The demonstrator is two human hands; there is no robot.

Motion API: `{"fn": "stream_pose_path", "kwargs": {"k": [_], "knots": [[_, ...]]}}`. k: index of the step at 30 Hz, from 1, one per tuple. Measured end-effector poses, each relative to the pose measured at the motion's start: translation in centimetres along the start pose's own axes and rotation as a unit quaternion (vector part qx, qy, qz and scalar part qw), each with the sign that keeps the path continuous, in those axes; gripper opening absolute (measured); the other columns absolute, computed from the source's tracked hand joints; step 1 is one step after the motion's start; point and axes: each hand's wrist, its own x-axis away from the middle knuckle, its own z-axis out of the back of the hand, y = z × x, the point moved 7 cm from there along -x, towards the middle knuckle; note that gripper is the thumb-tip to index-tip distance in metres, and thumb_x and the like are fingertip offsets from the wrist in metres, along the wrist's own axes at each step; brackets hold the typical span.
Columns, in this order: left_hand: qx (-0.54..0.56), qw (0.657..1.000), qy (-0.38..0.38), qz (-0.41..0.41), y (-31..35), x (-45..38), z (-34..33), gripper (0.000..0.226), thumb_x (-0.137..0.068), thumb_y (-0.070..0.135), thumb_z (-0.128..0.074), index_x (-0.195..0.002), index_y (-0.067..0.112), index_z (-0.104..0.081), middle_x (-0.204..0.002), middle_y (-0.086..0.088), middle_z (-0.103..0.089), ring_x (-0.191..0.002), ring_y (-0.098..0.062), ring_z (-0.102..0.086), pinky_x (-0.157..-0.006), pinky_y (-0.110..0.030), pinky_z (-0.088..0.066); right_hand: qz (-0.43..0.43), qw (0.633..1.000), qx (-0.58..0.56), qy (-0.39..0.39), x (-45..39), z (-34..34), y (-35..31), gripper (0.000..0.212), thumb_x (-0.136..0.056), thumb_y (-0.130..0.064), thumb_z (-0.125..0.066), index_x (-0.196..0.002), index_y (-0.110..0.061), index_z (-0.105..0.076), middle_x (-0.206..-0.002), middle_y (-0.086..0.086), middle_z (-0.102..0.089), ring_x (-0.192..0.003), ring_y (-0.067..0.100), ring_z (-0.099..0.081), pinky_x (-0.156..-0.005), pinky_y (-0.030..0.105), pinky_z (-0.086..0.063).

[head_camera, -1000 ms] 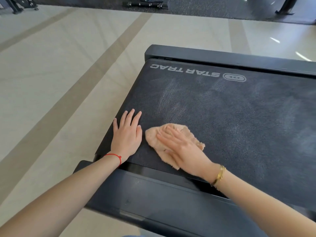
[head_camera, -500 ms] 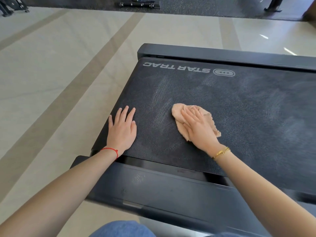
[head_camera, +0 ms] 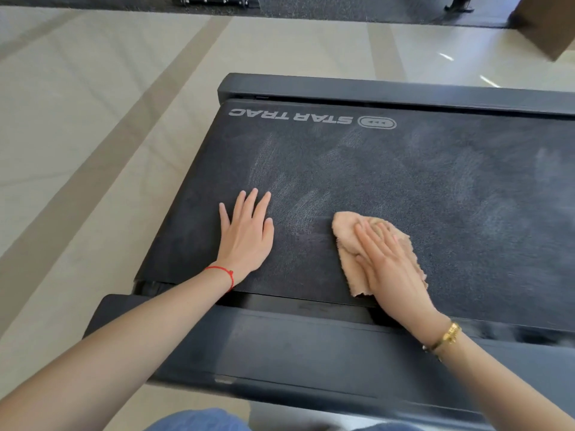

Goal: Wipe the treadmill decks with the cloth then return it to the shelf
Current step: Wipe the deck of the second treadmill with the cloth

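Note:
The dark treadmill deck, printed STAR TRAC at its far edge, fills the middle and right of the head view, with pale dusty streaks on it. A crumpled peach cloth lies on the deck near its front edge. My right hand presses flat on top of the cloth, fingers together, covering much of it. My left hand, with a red string at the wrist, rests flat on the deck's left part, fingers spread, holding nothing.
A black side rail runs along the deck's near edge and another rail along the far edge. Beige tiled floor lies left and beyond. Dark gym equipment stands at the top. No shelf is in view.
My right hand slid the cloth away from me and right, then back toward the deck's near edge. My left hand has stayed flat in the same place.

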Motion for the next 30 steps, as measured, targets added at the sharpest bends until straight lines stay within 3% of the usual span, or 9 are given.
{"fn": "stream_pose_path", "kwargs": {"k": [6,12,16,18,21,25,30], "knots": [[-0.026,0.999,-0.010,-0.034,1.7,-2.0,-0.7,0.055,-0.104,0.033,-0.028,-0.157,0.024,-0.016,-0.164,-0.001,-0.013,-0.153,-0.021,-0.002,-0.120,-0.059,-0.002,-0.105,0.991,0.043,0.072,-5.7,1.8,5.5,0.047,-0.103,-0.020,-0.041,-0.147,-0.004,-0.036,-0.156,0.013,-0.031,-0.145,0.034,-0.023,-0.122,0.042,-0.010],[-0.028,0.999,-0.010,-0.028,2.0,-4.1,-1.2,0.055,-0.104,0.033,-0.028,-0.157,0.024,-0.016,-0.164,-0.003,-0.014,-0.153,-0.022,-0.003,-0.120,-0.060,-0.002,0.031,0.999,0.021,0.004,-8.7,-1.5,-1.2,0.050,-0.104,-0.019,-0.040,-0.151,-0.012,-0.030,-0.159,0.007,-0.026,-0.150,0.028,-0.012,-0.122,0.041,-0.005],[-0.023,0.999,-0.017,-0.023,2.1,-5.4,-1.6,0.055,-0.104,0.032,-0.028,-0.157,0.024,-0.015,-0.164,-0.003,-0.014,-0.153,-0.022,-0.002,-0.120,-0.061,-0.002,0.109,0.994,-0.011,-0.004,-6.1,-1.8,-2.9,0.049,-0.103,-0.021,-0.045,-0.149,-0.011,-0.036,-0.155,0.007,-0.034,-0.148,0.027,-0.021,-0.122,0.030,0.000],[-0.023,0.999,-0.018,-0.022,2.2,-5.8,-1.8,0.055,-0.104,0.033,-0.027,-0.157,0.025,-0.015,-0.165,-0.003,-0.013,-0.153,-0.022,-0.002,-0.120,-0.061,-0.002,0.084,0.996,-0.006,0.008,-6.5,-0.9,-0.5,0.048,-0.100,-0.021,-0.048,-0.147,-0.011,-0.040,-0.153,0.008,-0.039,-0.146,0.026,-0.027,-0.120,0.023,0.002],[-0.020,1.000,-0.015,-0.017,2.2,-6.0,-2.1,0.055,-0.104,0.034,-0.026,-0.157,0.026,-0.016,-0.165,-0.002,-0.013,-0.153,-0.022,-0.003,-0.120,-0.060,-0.002,0.012,0.998,0.033,0.053,-9.3,1.1,4.8,0.044,-0.098,-0.015,-0.047,-0.141,-0.004,-0.046,-0.147,0.016,-0.045,-0.140,0.033,-0.035,-0.119,0.028,-0.005],[-0.041,0.999,0.000,-0.011,2.3,-5.9,-2.4,0.056,-0.103,0.035,-0.024,-0.157,0.025,-0.017,-0.164,-0.003,-0.015,-0.153,-0.023,-0.005,-0.120,-0.061,-0.005,-0.091,0.992,0.064,0.060,-15.9,2.3,10.7,0.047,-0.102,-0.020,-0.038,-0.147,-0.006,-0.035,-0.156,0.014,-0.031,-0.144,0.033,-0.024,-0.121,0.041,-0.008],[-0.053,0.999,0.004,-0.008,2.4,-6.0,-2.5,0.058,-0.101,0.036,-0.019,-0.157,0.025,-0.015,-0.165,-0.002,-0.013,-0.153,-0.022,-0.004,-0.120,-0.061,-0.005,-0.114,0.991,0.069,0.020,-25.9,1.1,10.6,0.054,-0.102,-0.023,-0.030,-0.152,-0.006,-0.021,-0.160,0.013,-0.020,-0.147,0.037,-0.013,-0.121,0.044,-0.005]]}}
